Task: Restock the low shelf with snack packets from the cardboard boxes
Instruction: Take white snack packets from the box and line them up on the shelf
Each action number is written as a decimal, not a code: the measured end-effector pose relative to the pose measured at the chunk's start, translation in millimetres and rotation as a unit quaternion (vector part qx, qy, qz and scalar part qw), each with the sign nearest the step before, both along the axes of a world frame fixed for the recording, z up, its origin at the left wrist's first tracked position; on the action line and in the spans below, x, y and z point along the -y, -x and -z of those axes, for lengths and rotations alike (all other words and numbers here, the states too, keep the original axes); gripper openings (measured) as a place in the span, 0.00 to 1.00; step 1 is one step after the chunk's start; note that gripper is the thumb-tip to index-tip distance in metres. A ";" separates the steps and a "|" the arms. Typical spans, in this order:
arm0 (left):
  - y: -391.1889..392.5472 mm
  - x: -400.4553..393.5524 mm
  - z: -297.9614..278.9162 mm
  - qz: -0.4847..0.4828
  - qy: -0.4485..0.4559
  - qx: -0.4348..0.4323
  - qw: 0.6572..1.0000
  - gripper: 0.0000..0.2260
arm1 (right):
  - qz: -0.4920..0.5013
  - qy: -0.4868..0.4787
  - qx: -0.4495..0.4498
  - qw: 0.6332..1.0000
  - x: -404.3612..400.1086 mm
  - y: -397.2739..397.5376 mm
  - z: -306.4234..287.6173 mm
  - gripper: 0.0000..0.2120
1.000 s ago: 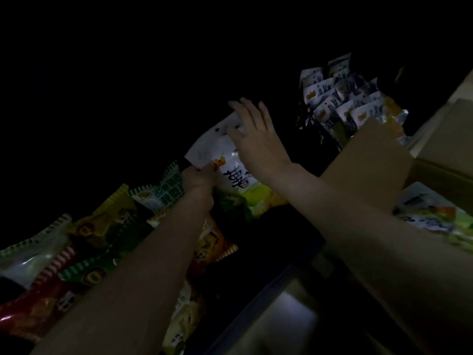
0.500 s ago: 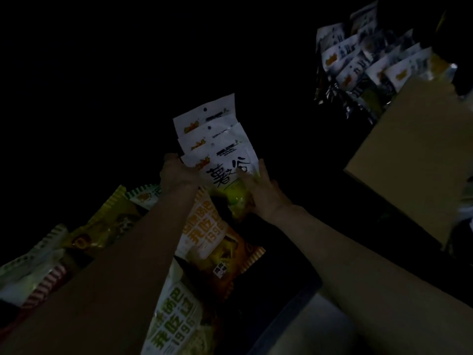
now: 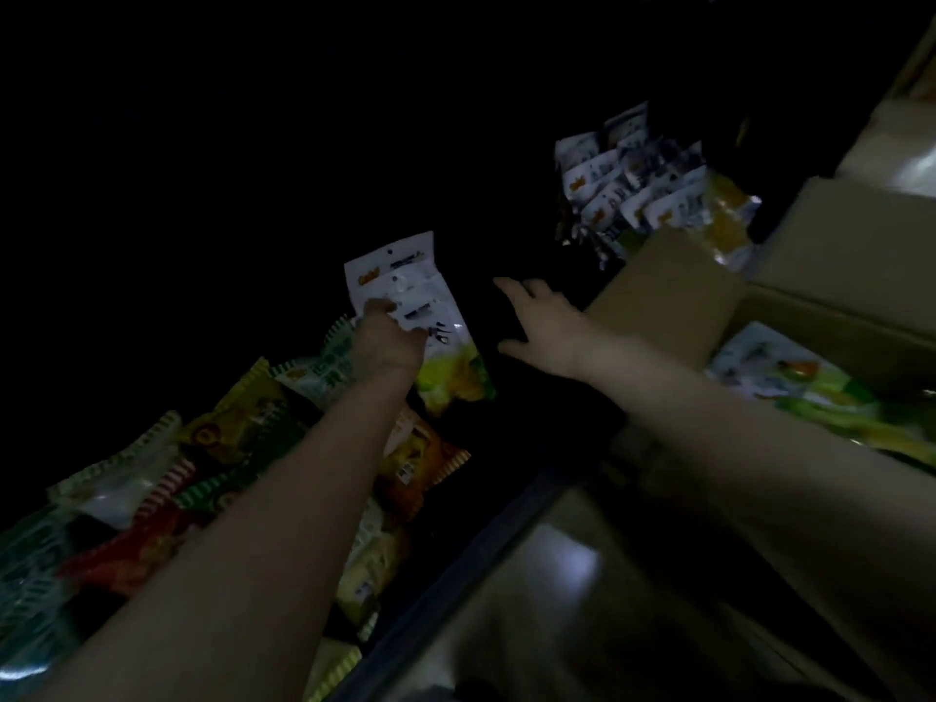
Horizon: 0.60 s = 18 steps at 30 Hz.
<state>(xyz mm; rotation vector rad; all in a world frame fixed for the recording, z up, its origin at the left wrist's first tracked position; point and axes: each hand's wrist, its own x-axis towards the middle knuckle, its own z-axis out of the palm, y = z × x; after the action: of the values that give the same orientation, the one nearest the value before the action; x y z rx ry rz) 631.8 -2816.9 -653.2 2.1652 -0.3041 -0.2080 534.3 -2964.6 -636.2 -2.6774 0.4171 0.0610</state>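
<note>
A small stack of white-and-green snack packets point(image 3: 420, 296) leans in the dark low shelf at centre. My left hand point(image 3: 387, 339) holds the stack at its lower left edge. To its right my right hand point(image 3: 544, 321) hovers with fingers spread, touching nothing. An open cardboard box point(image 3: 673, 301) stands on the right, with more of the same packets point(image 3: 800, 387) lying inside it.
A row of similar white packets point(image 3: 628, 190) stands at the back right of the shelf. Orange, green and red snack bags point(image 3: 233, 433) crowd the shelf's left side. The shelf's dark front rail point(image 3: 456, 564) runs diagonally above a glossy floor point(image 3: 557, 580).
My right hand has let go of the packet stack and drawn away to the right with fingers spread. My left hand stays on the stack. The view has tilted back toward the box.
</note>
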 end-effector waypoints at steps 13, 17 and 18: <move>152.4 119.8 -17.4 0.253 -0.065 -0.004 0.965 0.20 | 0.132 0.033 -0.190 0.972 130.2 214.1 -8.4 0.30; 168.9 133.3 12.4 0.352 -0.155 -0.016 0.923 0.23 | 0.059 0.013 -0.220 0.974 141.4 206.1 29.9 0.31; 169.3 132.3 19.4 0.361 -0.177 -0.011 0.916 0.24 | 0.049 0.006 -0.217 0.975 140.4 196.7 38.6 0.31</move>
<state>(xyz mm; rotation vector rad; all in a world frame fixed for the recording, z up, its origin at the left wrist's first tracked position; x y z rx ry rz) 462.5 -2949.2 -672.6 2.3059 -1.1259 -0.7497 337.6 -3105.0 -674.8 -2.6395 0.6825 0.6225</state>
